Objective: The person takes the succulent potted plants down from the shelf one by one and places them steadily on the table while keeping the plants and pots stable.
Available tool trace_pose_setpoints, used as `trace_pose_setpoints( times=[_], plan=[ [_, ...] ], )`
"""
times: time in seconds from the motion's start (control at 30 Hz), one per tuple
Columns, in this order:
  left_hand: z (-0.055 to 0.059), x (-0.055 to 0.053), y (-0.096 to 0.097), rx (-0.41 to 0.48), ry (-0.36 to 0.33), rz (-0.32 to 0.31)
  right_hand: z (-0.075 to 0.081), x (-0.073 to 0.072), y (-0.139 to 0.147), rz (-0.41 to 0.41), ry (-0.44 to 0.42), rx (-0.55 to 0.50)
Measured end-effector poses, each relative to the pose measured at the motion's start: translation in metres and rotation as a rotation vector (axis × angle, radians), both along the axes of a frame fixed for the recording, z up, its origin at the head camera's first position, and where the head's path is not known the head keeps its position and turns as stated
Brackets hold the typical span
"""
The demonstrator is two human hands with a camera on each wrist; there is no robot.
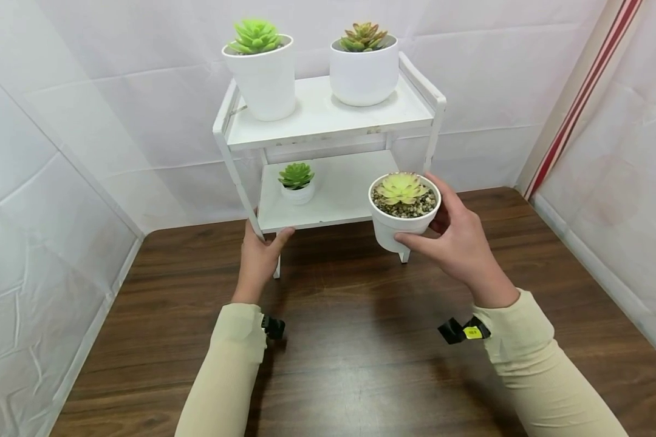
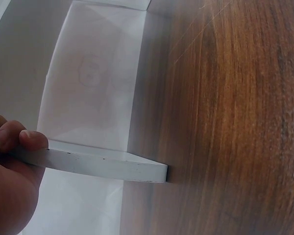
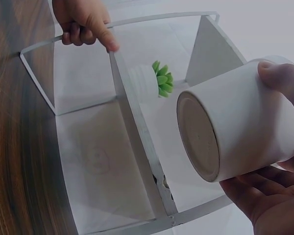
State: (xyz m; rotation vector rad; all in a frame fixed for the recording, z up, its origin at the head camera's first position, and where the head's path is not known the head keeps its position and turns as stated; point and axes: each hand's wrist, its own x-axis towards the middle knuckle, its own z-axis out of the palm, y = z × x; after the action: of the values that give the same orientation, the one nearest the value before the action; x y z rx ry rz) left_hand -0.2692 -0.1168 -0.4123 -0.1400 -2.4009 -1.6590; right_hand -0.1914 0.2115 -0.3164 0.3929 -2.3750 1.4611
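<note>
My right hand (image 1: 459, 243) grips a white pot (image 1: 396, 233) with a pale green succulent (image 1: 401, 188) set in pebbles. It is held off the table, in front of the right end of the lower shelf (image 1: 350, 182). In the right wrist view the pot's round base (image 3: 198, 137) faces the camera, thumb on one side and fingers on the other. At the left front leg of the white two-tier rack (image 1: 328, 130), my left hand (image 1: 259, 255) holds the frame by the lower shelf's corner. The left wrist view shows its fingers (image 2: 19, 137) curled round the leg.
A small potted succulent (image 1: 297, 185) stands on the lower shelf's left side. The upper shelf carries a tall white pot (image 1: 265, 82) at left and a rounded white pot (image 1: 363, 76) at right. White sheeting (image 1: 142, 121) surrounds the brown wooden table (image 1: 328, 364).
</note>
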Motion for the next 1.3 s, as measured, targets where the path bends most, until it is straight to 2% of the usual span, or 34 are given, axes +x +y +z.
trace_pose_setpoints(
  times=[0.37, 1.3],
  plan=[
    [-0.001, -0.003, 0.0, 0.03, 0.01, -0.012, 0.001, 0.003, 0.006, -0.007, 0.012, -0.001],
    [0.001, -0.002, 0.001, 0.028, 0.02, -0.005, -0.005, 0.008, 0.025, -0.039, 0.031, 0.033]
  ],
)
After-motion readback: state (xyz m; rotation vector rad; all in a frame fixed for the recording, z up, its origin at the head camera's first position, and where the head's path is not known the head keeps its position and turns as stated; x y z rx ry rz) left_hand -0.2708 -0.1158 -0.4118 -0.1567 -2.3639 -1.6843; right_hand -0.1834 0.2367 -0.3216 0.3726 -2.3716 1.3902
